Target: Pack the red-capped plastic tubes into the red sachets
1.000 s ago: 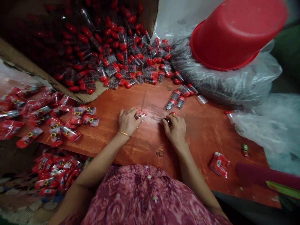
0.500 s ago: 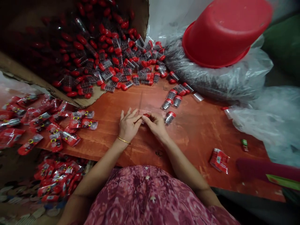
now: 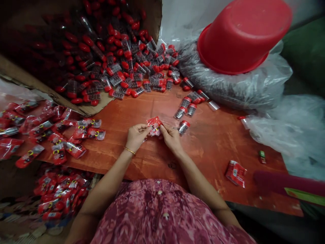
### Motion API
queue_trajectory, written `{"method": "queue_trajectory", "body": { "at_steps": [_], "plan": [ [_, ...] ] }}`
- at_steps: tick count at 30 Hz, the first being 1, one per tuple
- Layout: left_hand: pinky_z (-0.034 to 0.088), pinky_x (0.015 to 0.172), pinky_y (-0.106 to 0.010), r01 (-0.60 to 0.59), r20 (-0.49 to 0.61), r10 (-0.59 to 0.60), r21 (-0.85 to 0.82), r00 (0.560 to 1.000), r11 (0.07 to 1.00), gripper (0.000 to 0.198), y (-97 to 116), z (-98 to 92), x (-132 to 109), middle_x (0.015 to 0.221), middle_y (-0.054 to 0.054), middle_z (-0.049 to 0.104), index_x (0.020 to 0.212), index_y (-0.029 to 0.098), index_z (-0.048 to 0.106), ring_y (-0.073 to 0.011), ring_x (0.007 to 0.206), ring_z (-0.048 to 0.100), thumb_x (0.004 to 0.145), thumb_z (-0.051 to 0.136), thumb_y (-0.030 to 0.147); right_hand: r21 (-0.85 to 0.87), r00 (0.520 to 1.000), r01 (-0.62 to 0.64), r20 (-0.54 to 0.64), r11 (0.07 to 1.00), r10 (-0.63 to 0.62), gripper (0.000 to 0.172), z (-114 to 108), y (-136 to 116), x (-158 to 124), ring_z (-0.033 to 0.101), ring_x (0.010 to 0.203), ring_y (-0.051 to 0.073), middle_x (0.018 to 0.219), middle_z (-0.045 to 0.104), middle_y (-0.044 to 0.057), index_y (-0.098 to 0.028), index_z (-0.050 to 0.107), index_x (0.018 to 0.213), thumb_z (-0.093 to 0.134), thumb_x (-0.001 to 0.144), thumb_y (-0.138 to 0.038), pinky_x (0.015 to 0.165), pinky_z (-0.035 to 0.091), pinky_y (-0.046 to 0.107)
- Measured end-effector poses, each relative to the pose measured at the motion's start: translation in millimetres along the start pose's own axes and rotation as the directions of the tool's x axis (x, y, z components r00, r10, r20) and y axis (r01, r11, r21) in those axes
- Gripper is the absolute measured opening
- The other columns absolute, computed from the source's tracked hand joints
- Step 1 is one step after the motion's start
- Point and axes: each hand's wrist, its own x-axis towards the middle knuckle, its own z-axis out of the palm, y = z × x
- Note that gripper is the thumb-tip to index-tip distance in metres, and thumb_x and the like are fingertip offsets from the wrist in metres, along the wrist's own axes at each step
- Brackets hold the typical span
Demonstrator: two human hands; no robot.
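Note:
Both hands meet at the middle of the red-brown table (image 3: 142, 162). My left hand (image 3: 135, 135) and my right hand (image 3: 171, 137) pinch the two sides of a small red printed packet (image 3: 153, 124), held just above the tabletop. A small clear vial with a red cap (image 3: 183, 126) lies on the table right beside my right hand. Two more such vials (image 3: 186, 110) lie a little farther back.
A tipped cardboard box (image 3: 83, 108) spills several red-capped vials (image 3: 137, 74) at the back. Filled red packets (image 3: 58, 135) are heaped at the left and below the table edge. A red basin (image 3: 241, 37) rests on plastic bags (image 3: 254, 88) at right. One loose packet (image 3: 235, 173) lies front right.
My right hand left the vial on the table and came to my left hand. Both hands have lifted the red packet off the table and now hold it between them.

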Motion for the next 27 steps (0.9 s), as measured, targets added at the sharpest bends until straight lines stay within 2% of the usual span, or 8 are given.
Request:
{"method": "queue_trajectory", "body": {
  "at_steps": [5,9,13,16,18,21,24,27],
  "plan": [
    [0.041,0.05,-0.024,-0.115,-0.095,0.163,0.381,0.982,0.917,0.016,-7.2,-6.8,9.6,0.05,-0.001,0.061,0.059,0.019,0.063,-0.0157,0.049,0.058,0.06,0.071,0.032,-0.013,0.982,0.059,-0.181,0.998,-0.06,0.037,-11.5,0.0,8.4,0.044,0.044,0.01,0.048,0.049,-0.004,-0.019,0.055,0.06,0.051,0.077,-0.052,0.043,0.035,0.022],
    [0.044,0.081,-0.035,-0.233,0.035,0.332,0.78,0.943,0.58,0.028,1.9,-1.9,10.3,0.093,-0.013,0.07,0.095,0.018,0.067,-0.0281,0.091,0.064,0.073,0.06,0.032,0.005,0.982,0.061,-0.179,0.998,-0.059,0.04,-14.9,-6.9,8.5,0.039,0.04,0.009,0.043,0.042,-0.005,-0.02,0.046,0.051,0.052,0.077,-0.051,0.041,0.031,0.022],
    [0.033,0.098,-0.046,-0.274,0.085,0.413,0.863,0.907,0.424,0.053,14.7,4.7,5.4,0.141,-0.023,0.035,0.125,0.008,0.049,-0.035,0.119,0.047,0.077,0.054,0.03,-0.013,0.966,0.081,-0.244,0.997,-0.082,0.044,-16.3,-15.2,4.4,0.034,0.04,0.007,0.041,0.038,-0.006,-0.02,0.04,0.048,0.051,0.078,-0.05,0.042,0.028,0.022],
    [0.033,0.099,-0.045,-0.377,0.094,0.489,0.767,0.867,0.52,0.048,15.5,6.8,-2.4,0.14,-0.017,0.041,0.118,0.014,0.056,-0.032,0.119,0.047,0.077,0.056,0.037,0.061,0.977,0.082,-0.202,0.995,-0.068,0.035,-15.8,-21.1,0.6,0.039,0.042,0.008,0.046,0.043,-0.006,-0.02,0.05,0.058,0.053,0.078,-0.048,0.044,0.03,0.022],
    [0.04,0.092,-0.038,-0.406,0.123,0.418,0.582,0.9,0.705,0.039,11.7,10.8,-8.8,0.119,-0.012,0.061,0.106,0.017,0.064,-0.0269,0.107,0.056,0.076,0.057,0.042,0.135,0.986,0.065,-0.162,0.989,-0.043,0.03,-11.7,-23.5,-2.7,0.039,0.042,0.008,0.049,0.045,-0.006,-0.02,0.053,0.065,0.053,0.078,-0.046,0.043,0.031,0.022],
    [0.048,0.072,-0.028,-0.244,0.143,0.219,0.191,0.965,0.951,0.033,4.1,22.2,-16.7,0.083,-0.006,0.071,0.087,0.017,0.07,-0.0181,0.077,0.063,0.073,0.062,0.045,0.15,0.985,0.097,-0.159,0.984,-0.073,0.029,-1.3,-23.2,-9.1,0.04,0.045,0.009,0.053,0.047,-0.004,-0.02,0.054,0.065,0.051,0.08,-0.045,0.047,0.035,0.023],
    [0.045,0.06,-0.022,-0.069,0.033,0.072,-0.083,0.997,0.994,0.031,0.9,32.4,-20.2,0.062,-0.001,0.067,0.069,0.015,0.07,-0.0109,0.058,0.058,0.061,0.072,0.045,0.057,0.979,0.147,-0.148,0.987,-0.138,0.034,1.9,-20.6,-15.0,0.044,0.052,0.01,0.056,0.049,-0.003,-0.019,0.053,0.063,0.047,0.082,-0.047,0.052,0.037,0.023],
    [0.04,0.053,-0.019,0.053,-0.031,-0.06,-0.191,0.998,0.98,0.033,3.4,33.9,-20.3,0.053,0.001,0.063,0.057,0.014,0.066,-0.0077,0.051,0.053,0.048,0.079,0.043,-0.179,0.979,0.114,-0.145,0.977,-0.141,0.043,-14.5,-20.4,-18.0,0.047,0.056,0.012,0.058,0.051,-0.001,-0.019,0.054,0.066,0.034,0.087,-0.051,0.055,0.037,0.024]
  ]
}}
